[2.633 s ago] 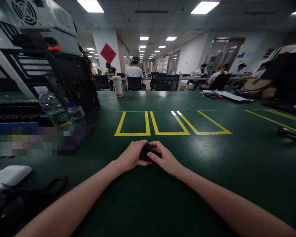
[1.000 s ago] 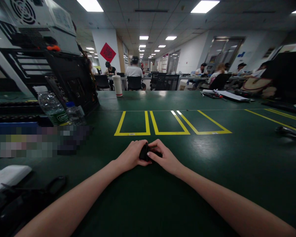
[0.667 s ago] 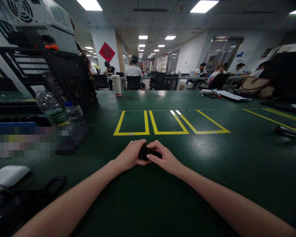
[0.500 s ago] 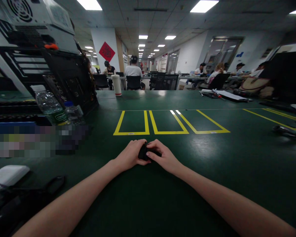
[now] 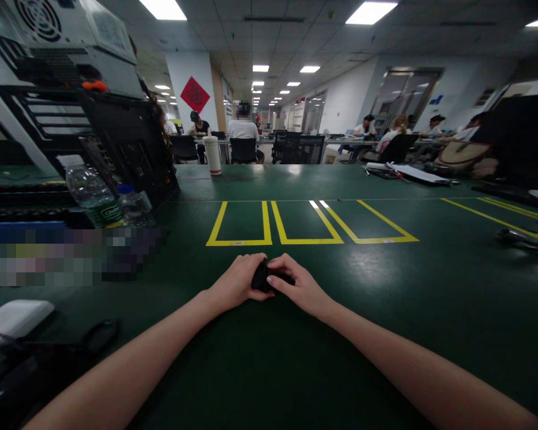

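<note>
A small black object (image 5: pixel 260 277) with a rounded outline sits between my two hands, low over the green tabletop (image 5: pixel 269 352). My left hand (image 5: pixel 238 279) wraps round its left side, with the thumb at the near edge and the fingers over the far edge. From the right, my right hand (image 5: pixel 298 283) pinches the object's right side with thumb and fingertips. Much of the object is covered by my fingers, so its kind cannot be told. Just beyond my hands, yellow tape outlines (image 5: pixel 238 243) mark the tabletop.
On the left stand open computer cases (image 5: pixel 130 149), a plastic bottle (image 5: pixel 89 188) and a white box-like thing (image 5: pixel 15 322). A white tumbler (image 5: pixel 212 155) stands at the far edge. Papers (image 5: pixel 419 173) lie far right, with dark tools (image 5: pixel 520 237) nearer. People sit beyond.
</note>
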A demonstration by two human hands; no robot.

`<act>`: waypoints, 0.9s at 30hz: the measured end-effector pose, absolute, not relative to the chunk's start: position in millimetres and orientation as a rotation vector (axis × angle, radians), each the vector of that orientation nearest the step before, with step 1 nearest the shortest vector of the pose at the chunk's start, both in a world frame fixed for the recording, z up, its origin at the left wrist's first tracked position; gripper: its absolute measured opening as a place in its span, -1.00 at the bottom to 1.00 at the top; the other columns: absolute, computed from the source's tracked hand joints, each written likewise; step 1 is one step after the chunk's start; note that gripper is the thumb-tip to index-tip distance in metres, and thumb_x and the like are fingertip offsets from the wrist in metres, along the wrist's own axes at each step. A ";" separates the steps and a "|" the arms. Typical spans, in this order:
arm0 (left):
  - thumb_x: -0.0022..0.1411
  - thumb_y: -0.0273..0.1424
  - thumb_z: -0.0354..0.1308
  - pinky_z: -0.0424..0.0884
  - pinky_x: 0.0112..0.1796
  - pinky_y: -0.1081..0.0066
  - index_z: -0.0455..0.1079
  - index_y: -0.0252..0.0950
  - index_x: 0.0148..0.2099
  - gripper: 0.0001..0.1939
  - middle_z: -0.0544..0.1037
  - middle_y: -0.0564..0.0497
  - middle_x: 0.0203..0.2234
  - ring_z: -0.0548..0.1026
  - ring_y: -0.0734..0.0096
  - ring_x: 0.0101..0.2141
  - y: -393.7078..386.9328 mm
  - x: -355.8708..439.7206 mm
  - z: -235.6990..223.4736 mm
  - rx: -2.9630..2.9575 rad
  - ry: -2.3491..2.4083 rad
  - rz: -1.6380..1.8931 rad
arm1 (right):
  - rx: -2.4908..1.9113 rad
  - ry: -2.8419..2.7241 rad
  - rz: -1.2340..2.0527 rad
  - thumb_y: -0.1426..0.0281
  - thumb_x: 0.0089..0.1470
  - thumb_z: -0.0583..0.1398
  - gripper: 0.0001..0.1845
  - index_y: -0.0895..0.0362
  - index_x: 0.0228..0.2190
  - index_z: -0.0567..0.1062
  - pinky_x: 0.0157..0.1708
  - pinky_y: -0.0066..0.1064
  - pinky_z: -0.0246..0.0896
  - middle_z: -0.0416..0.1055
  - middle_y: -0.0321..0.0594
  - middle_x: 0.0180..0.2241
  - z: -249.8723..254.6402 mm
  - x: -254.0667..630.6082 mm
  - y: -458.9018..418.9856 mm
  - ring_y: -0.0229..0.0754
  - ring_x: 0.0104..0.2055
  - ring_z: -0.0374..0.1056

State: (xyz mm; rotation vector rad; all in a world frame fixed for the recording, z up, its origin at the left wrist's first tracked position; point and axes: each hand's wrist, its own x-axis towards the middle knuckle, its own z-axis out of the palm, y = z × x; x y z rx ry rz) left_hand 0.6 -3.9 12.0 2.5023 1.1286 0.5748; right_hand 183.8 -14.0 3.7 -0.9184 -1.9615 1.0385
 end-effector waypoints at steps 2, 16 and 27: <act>-0.01 -0.27 0.22 0.30 -0.17 0.21 0.07 -0.28 0.02 -0.41 0.34 -0.08 -0.13 0.35 0.20 -0.16 -4.4 0.7 13.4 2.498 1.124 0.570 | -0.931 -1.953 1.039 0.38 0.03 0.10 -0.85 0.08 -0.28 0.29 -0.12 -0.24 0.21 0.26 -0.28 -0.25 4.9 182.9 -14.6 -0.20 -0.16 0.25; -0.02 -0.27 0.22 0.30 -0.19 0.22 0.07 -0.30 0.01 -0.41 0.34 -0.09 -0.15 0.35 0.20 -0.18 -3.0 1.0 10.1 2.540 1.115 0.583 | -0.931 -1.984 1.012 0.37 0.01 0.12 -0.82 0.09 -0.27 0.29 -0.16 -0.26 0.22 0.25 -0.27 -0.26 3.3 183.4 -13.8 -0.20 -0.19 0.25; -0.02 -0.28 0.23 0.30 -0.19 0.21 0.08 -0.27 0.01 -0.43 0.34 -0.08 -0.14 0.36 0.19 -0.17 -5.3 0.8 14.1 2.498 1.123 0.579 | -0.947 -1.963 1.130 0.32 0.04 0.09 -0.77 0.08 -0.21 0.26 -0.11 -0.23 0.20 0.27 -0.25 -0.21 5.0 182.9 -14.6 -0.19 -0.15 0.26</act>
